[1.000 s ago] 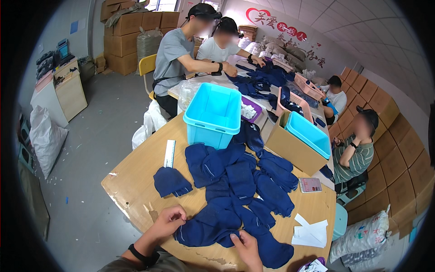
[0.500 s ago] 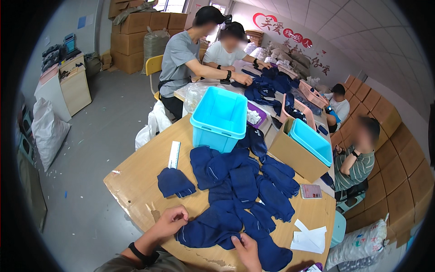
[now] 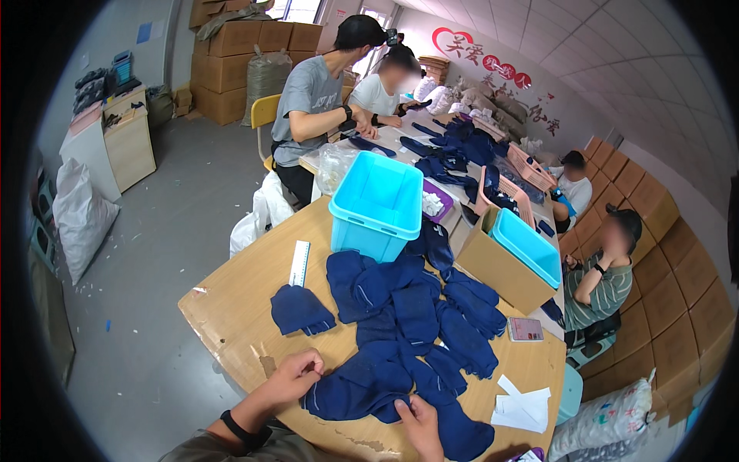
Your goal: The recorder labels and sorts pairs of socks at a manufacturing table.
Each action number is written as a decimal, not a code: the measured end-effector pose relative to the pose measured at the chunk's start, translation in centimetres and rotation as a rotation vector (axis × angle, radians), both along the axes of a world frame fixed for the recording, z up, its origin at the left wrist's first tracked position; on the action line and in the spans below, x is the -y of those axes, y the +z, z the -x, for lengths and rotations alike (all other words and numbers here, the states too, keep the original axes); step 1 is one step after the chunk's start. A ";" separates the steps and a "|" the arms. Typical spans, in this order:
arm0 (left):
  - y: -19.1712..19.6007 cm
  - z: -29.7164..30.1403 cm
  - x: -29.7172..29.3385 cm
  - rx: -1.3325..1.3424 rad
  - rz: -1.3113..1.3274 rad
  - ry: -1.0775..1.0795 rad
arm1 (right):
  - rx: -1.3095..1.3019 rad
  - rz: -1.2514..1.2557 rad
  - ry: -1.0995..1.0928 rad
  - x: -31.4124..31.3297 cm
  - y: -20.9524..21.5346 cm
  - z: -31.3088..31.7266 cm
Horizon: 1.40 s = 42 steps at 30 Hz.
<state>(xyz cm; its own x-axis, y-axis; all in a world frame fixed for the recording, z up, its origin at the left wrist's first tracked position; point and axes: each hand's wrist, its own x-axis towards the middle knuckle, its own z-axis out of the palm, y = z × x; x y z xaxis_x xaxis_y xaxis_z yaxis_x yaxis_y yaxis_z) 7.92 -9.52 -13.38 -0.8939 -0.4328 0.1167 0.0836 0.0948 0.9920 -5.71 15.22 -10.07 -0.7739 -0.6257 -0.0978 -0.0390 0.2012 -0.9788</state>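
A navy blue sock (image 3: 358,389) lies spread along the near edge of the wooden table. My left hand (image 3: 296,376) has its fingers curled and pinches the sock's left end. At the right end, my right hand (image 3: 419,425) grips the lower edge between thumb and fingers. Beyond my hands lies a loose heap of navy socks (image 3: 416,316), several with a thin pale line. A separate folded bundle of navy socks (image 3: 300,310) sits left of the heap, against a white ruler (image 3: 299,263).
A blue plastic bin (image 3: 377,208) stands behind the heap. To its right is a cardboard box (image 3: 500,266) holding another blue bin (image 3: 527,246). A phone (image 3: 526,329) and white paper pieces (image 3: 521,406) lie at right. Several co-workers sit around the adjoining table (image 3: 396,138) with more socks.
My hands keep their hold on the sock, almost unmoved. The co-worker in grey has drawn their hands back, with a navy sock now lying before them. The view has shifted slightly.
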 end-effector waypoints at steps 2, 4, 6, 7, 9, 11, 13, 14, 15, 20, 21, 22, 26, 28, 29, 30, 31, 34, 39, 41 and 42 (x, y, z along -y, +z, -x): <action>-0.2 0.0 0.0 -0.004 -0.010 0.000 | 0.022 0.011 -0.002 0.1 -0.1 0.0; -0.3 0.0 0.0 -0.008 -0.021 -0.003 | 0.044 0.021 -0.007 0.1 -0.3 0.0; -0.3 0.0 0.0 -0.026 0.009 0.002 | 0.072 0.034 -0.009 0.0 -0.6 0.1; -0.4 0.1 0.0 -0.027 0.008 0.001 | 0.071 0.033 -0.010 0.0 -0.7 0.1; -0.6 0.1 -0.1 -0.030 -0.008 -0.008 | 0.074 0.032 -0.011 -0.2 -0.9 0.2; -0.3 -0.1 -0.2 -0.049 -0.053 0.001 | 0.084 0.033 -0.003 0.1 -0.7 0.1; -0.1 0.1 -0.4 -0.072 -0.101 -0.001 | 0.088 0.032 -0.007 0.1 -0.7 0.1; 0.2 0.0 -0.5 -0.063 -0.107 0.000 | 0.086 0.029 -0.006 0.0 -0.7 0.1; 0.3 0.1 -0.5 -0.055 -0.114 -0.003 | 0.083 0.026 -0.009 0.0 -0.8 0.2; 0.1 0.2 -0.2 -0.010 -0.088 -0.068 | 0.088 0.025 -0.020 0.0 -0.6 0.2; 0.3 0.0 -0.1 0.030 -0.075 -0.098 | 0.086 0.029 -0.015 0.0 -0.6 0.3; 0.3 -0.2 -0.1 0.030 -0.074 -0.094 | 0.087 0.030 -0.011 0.0 -0.9 0.4; 0.3 -0.1 0.0 0.048 -0.078 -0.092 | 0.028 -0.024 0.025 -0.4 -1.5 0.9; 0.5 -0.2 -0.2 0.060 -0.064 -0.091 | 0.009 -0.020 0.027 -0.6 -1.6 0.9; 0.7 -0.2 -0.3 0.037 -0.106 -0.078 | 0.009 -0.026 0.025 -0.7 -1.8 0.9; 0.8 -0.2 -0.4 0.013 -0.146 -0.065 | 0.007 -0.031 0.023 -0.5 -1.7 0.8; 0.9 -0.4 -0.5 0.010 -0.141 -0.067 | 0.003 -0.025 0.021 -0.4 -1.4 0.6; 1.8 -1.1 -1.1 -0.029 -0.115 0.050 | 0.055 0.037 0.010 -0.1 -0.4 -0.1; 6.8 -1.8 -2.3 -0.210 0.141 -0.132 | 0.020 -0.022 0.017 -0.4 -1.0 0.3; 7.8 -1.8 -2.9 -0.272 0.185 -0.270 | 0.012 -0.023 0.020 -0.4 -1.1 0.5; 8.4 -1.8 -3.6 -0.269 0.141 -0.487 | 0.001 -0.024 0.018 -0.5 -1.1 0.5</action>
